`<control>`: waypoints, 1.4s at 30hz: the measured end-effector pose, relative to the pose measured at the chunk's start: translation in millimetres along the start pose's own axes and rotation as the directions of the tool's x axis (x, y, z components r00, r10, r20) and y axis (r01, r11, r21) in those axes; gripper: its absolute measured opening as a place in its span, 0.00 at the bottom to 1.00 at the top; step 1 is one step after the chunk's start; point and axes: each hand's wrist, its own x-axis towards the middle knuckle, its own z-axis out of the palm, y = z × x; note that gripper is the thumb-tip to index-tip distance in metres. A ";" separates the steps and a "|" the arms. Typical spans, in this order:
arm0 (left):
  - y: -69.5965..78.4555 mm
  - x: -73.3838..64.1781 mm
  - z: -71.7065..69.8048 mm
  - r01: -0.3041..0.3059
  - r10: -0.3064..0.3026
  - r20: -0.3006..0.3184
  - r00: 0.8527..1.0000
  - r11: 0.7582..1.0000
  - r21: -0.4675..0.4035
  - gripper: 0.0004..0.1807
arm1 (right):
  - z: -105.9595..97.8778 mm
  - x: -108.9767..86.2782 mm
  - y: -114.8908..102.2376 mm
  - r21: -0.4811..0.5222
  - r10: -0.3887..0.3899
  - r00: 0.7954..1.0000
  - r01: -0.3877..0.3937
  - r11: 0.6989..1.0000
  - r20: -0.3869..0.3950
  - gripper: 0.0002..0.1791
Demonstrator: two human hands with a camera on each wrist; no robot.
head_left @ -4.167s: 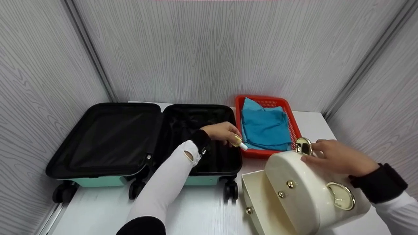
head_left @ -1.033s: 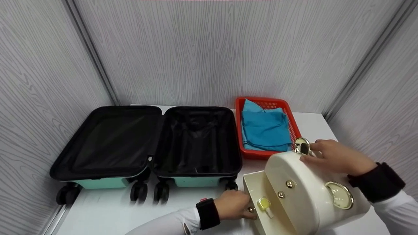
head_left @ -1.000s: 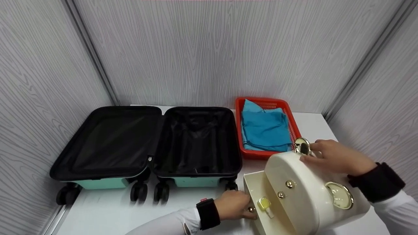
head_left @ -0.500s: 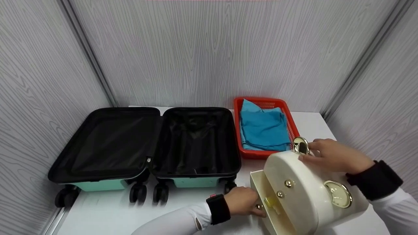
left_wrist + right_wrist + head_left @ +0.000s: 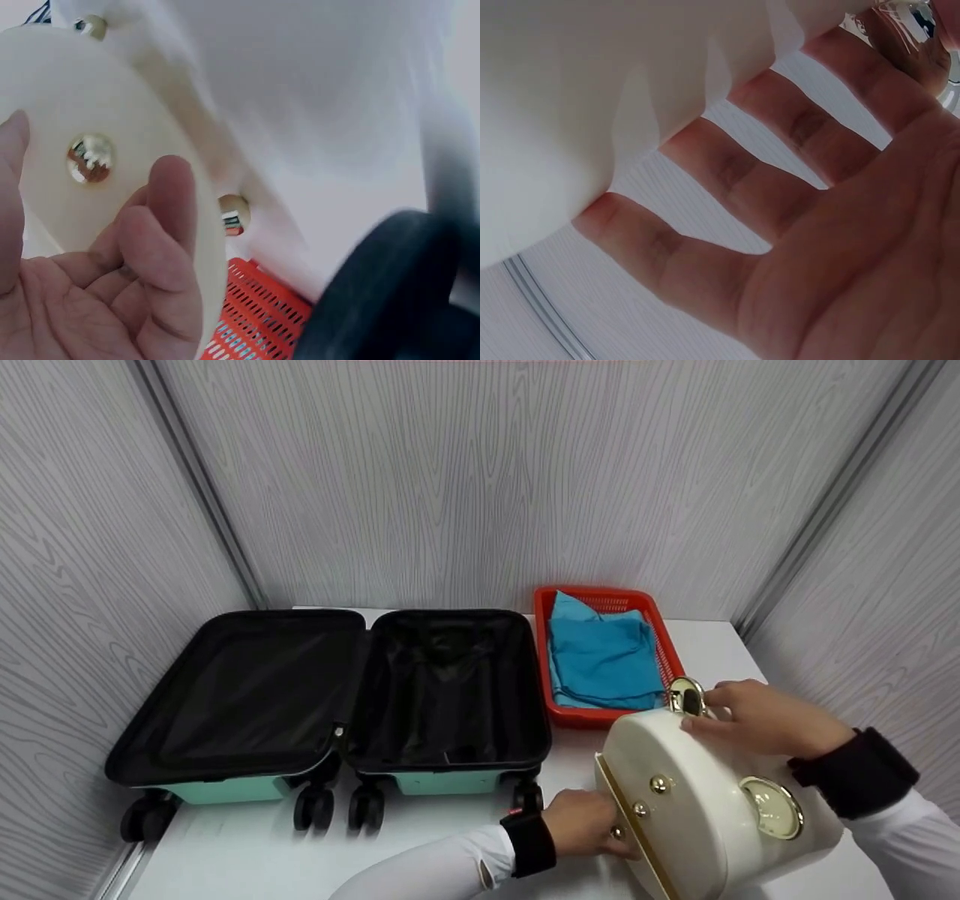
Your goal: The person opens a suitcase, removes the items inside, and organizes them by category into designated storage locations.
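Note:
A glossy cream storage case with gold knobs stands at the front right. Against its bottom drawer my left hand presses with loosely bent fingers, around the drawer's gold knob. In the left wrist view, thumb and fingers lie on either side of that knob. The drawer is nearly closed, with a thin gold-coloured strip showing along its top edge; its inside is hidden. My right hand rests on the case's top beside a gold-rimmed oval fitting, its extended fingertips touching the cream surface.
An opened mint-green suitcase with black lining and wheels lies at left and centre. Behind the case is a red basket holding folded blue cloth. Wood-grain panels enclose the white table on several sides.
My left hand carried a small yellow bottle with a white cap from over the suitcase; it then lay in the drawer. The hand has since pushed the drawer inward, rightward. My right hand stayed put.

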 end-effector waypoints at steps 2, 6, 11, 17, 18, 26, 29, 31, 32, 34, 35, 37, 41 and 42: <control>2.2 4.4 2.7 0.014 -0.014 0.002 1.000 1.000 -0.022 0.28 | -0.4 -1.0 -0.1 0.001 0.006 1.000 -0.006 1.000 0.001 0.17; 7.0 9.3 4.3 0.032 -0.032 -0.009 0.999 0.999 -0.024 0.29 | -0.7 -2.9 0.5 0.000 0.011 1.000 -0.011 1.000 -0.002 0.17; 10.6 10.5 2.7 0.017 -0.017 -0.030 0.999 1.000 -0.022 0.28 | -1.1 -5.1 1.6 0.003 0.024 1.000 -0.024 1.000 -0.009 0.18; 5.5 10.7 4.8 -0.016 0.016 0.002 1.000 0.996 -0.088 0.24 | -1.8 -4.3 -1.9 0.013 0.052 0.999 -0.052 0.999 0.011 0.17; 3.8 10.5 5.3 -0.025 0.026 0.009 1.000 0.995 -0.093 0.23 | -1.6 -3.7 -3.0 0.013 0.053 0.999 -0.053 0.999 0.013 0.18; -4.6 8.7 4.9 -0.066 0.071 0.048 0.996 0.993 -0.097 0.13 | -0.2 2.2 -8.3 -0.015 0.008 1.000 -0.008 1.000 0.004 0.16; -4.5 7.7 5.3 -0.057 0.060 0.040 0.997 0.994 -0.089 0.14 | 0.2 2.5 -9.6 -0.016 0.006 1.000 -0.006 1.000 -0.005 0.16; -4.0 7.4 5.9 -0.051 0.054 0.032 0.998 0.996 -0.079 0.14 | 0.6 2.2 -9.6 -0.017 0.005 1.000 -0.006 1.000 -0.011 0.16; -3.7 7.4 6.4 -0.050 0.053 0.028 0.998 0.996 -0.075 0.15 | 0.9 1.9 -9.3 -0.018 0.005 1.000 -0.005 1.000 -0.014 0.16; -3.0 7.7 7.6 -0.054 0.055 0.018 0.998 0.996 -0.067 0.15 | 1.4 0.7 -9.1 -0.013 0.014 1.000 -0.014 1.000 -0.017 0.16; -2.7 7.8 8.1 -0.055 0.056 0.015 0.998 0.997 -0.062 0.16 | 2.1 0.2 -8.8 -0.010 0.013 1.000 -0.014 1.000 -0.019 0.16; -2.4 8.0 8.8 -0.055 0.056 0.017 0.998 0.997 -0.057 0.17 | 3.3 -1.0 -8.0 -0.008 0.019 1.000 -0.019 1.000 -0.020 0.16; -2.5 10.2 8.5 -0.050 0.052 0.031 0.998 0.997 -0.055 0.19 | 4.5 -2.3 -4.8 0.001 0.004 1.000 -0.004 1.000 -0.028 0.16; -2.5 11.3 8.4 -0.048 0.050 0.032 0.998 0.997 -0.055 0.19 | 4.0 -2.6 -3.8 0.002 0.006 1.000 -0.006 1.000 -0.028 0.15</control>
